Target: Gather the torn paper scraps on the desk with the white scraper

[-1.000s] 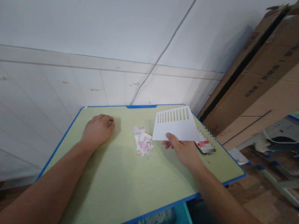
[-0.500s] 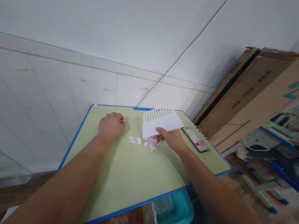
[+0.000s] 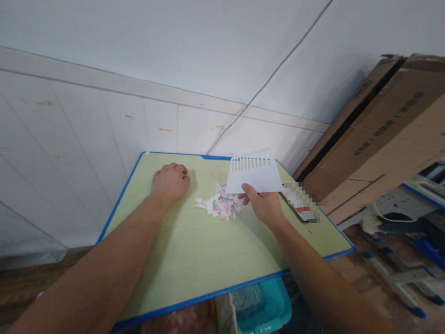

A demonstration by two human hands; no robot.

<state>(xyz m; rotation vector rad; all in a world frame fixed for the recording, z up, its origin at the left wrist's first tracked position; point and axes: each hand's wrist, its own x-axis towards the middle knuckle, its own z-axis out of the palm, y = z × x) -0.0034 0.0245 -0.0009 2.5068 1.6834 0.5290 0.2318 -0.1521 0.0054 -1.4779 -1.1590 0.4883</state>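
My right hand grips a flat white plastic scraper, thumb on its face, held tilted over the right half of a pale green table. A row of narrow slots runs along the scraper's far part, and its far edge is blurred. Just left of it lies a loose pile of small torn paper scraps, white and pinkish. Resting on the tabletop to the left of the scraps is my left hand, fingers curled in, with nothing visible in them. Its palm side is hidden.
A phone, partly pixelated, lies at the table's right side. Large cardboard boxes lean beyond that edge. Below the front edge stands a teal plastic basin. A white wall with a cable rises behind. Part of another person shows at far right.
The scraper in my right hand has lifted and shifted right, away from the scraps, so more of the pile shows. My left hand stays in place on the table. The view has shifted slightly.
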